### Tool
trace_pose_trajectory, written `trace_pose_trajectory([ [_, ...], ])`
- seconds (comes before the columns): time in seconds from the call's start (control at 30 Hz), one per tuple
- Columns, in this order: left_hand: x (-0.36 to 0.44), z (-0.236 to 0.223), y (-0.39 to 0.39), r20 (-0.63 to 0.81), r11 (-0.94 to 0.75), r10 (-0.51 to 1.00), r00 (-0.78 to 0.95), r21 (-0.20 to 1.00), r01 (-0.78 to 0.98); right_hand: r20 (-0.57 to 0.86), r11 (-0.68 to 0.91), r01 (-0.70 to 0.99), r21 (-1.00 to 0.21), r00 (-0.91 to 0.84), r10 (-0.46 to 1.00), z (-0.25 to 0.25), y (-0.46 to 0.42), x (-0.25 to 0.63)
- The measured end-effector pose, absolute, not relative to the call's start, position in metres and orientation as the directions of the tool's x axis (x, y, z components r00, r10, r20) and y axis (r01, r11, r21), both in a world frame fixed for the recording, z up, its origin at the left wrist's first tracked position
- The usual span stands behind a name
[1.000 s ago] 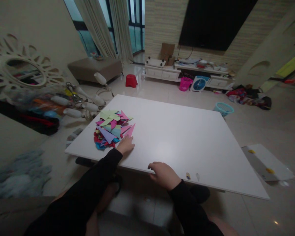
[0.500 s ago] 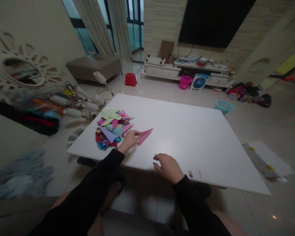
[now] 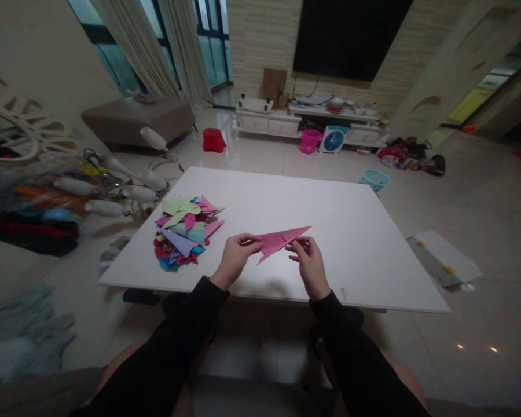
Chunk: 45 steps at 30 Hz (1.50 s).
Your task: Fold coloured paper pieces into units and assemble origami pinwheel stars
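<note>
Pink paper (image 3: 278, 240) | left grip (image 3: 234, 259): wide end | right grip (image 3: 311, 266): lower edge

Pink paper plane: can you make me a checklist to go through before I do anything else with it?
1. Left hand has a grip on the wide end of the pink paper plane: ok.
2. Right hand is at the plane's lower edge, on the side nearer the pointy tip: ok.
3. Right hand is pinching the paper firmly: cannot tell.
4. Plane is apart from the pile of folded paper: ok.
5. Pile is neatly stacked: not ok, it's a jumble.
6. Both sides of the plane are folded evenly: cannot tell, the details are too small.
</note>
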<state>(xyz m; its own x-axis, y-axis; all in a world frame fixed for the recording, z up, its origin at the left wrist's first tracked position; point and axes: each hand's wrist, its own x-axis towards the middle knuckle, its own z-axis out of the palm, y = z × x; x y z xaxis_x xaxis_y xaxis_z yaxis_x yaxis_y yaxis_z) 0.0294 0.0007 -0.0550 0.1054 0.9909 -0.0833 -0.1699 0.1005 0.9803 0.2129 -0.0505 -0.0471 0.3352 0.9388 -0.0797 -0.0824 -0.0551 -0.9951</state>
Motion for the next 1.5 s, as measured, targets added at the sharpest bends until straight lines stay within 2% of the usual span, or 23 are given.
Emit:
trace_pose_trajectory([
  [0.13, 0.027, -0.053, -0.002, -0.002, 0.006, 0.996, 0.087, 0.999, -0.045, -0.093, -0.042, -0.15, -0.988, 0.35, 0.932, -0.046, -0.05, 0.209],
  [0.23, 0.025, -0.055, -0.002, 0.043, -0.041, 0.996, 0.073, 0.999, -0.027, -0.108, -0.047, -0.17, -0.984, 0.367, 0.924, -0.049, -0.049, 0.206],
  [0.5, 0.024, -0.06, -0.005, 0.087, -0.087, 0.991, 0.101, 0.996, -0.003, -0.061, -0.026, -0.092, -0.995, 0.397, 0.916, -0.058, -0.045, 0.2],
  [0.63, 0.025, -0.053, -0.012, 0.192, -0.204, 0.974, 0.119, 0.974, 0.094, 0.003, -0.007, 0.029, -1.0, 0.344, 0.939, -0.062, -0.046, 0.201],
  [0.73, 0.025, -0.05, -0.016, 0.319, -0.362, 0.928, 0.193, 0.895, 0.262, 0.076, 0.014, 0.21, -0.978, 0.287, 0.955, -0.061, -0.048, 0.2],
  [0.8, 0.026, -0.05, -0.018, 0.348, -0.407, 0.909, 0.227, 0.857, 0.315, 0.134, 0.051, 0.317, -0.947, 0.245, 0.96, -0.058, -0.051, 0.198],
  [0.9, 0.027, -0.051, -0.02, 0.312, -0.393, 0.906, 0.285, 0.871, 0.295, 0.173, 0.09, 0.378, -0.921, 0.194, 0.966, -0.052, -0.055, 0.194],
  [1.0, 0.029, -0.052, -0.021, 0.245, -0.33, 0.917, 0.315, 0.91, 0.251, 0.152, 0.077, 0.349, -0.934, 0.194, 0.969, -0.049, -0.056, 0.193],
  [1.1, 0.029, -0.054, -0.019, 0.166, -0.225, 0.941, 0.294, 0.957, 0.182, 0.107, 0.05, 0.26, -0.964, 0.212, 0.971, -0.051, -0.054, 0.193],
  [1.3, 0.03, -0.062, -0.013, -0.036, 0.032, 0.96, 0.276, 0.999, 0.018, -0.03, -0.021, -0.04, -0.999, 0.246, 0.969, -0.056, -0.05, 0.193],
  [1.5, 0.029, -0.064, -0.012, -0.078, 0.078, 0.967, 0.244, 0.997, 0.01, -0.047, -0.029, -0.076, -0.997, 0.257, 0.965, -0.055, -0.05, 0.192],
])
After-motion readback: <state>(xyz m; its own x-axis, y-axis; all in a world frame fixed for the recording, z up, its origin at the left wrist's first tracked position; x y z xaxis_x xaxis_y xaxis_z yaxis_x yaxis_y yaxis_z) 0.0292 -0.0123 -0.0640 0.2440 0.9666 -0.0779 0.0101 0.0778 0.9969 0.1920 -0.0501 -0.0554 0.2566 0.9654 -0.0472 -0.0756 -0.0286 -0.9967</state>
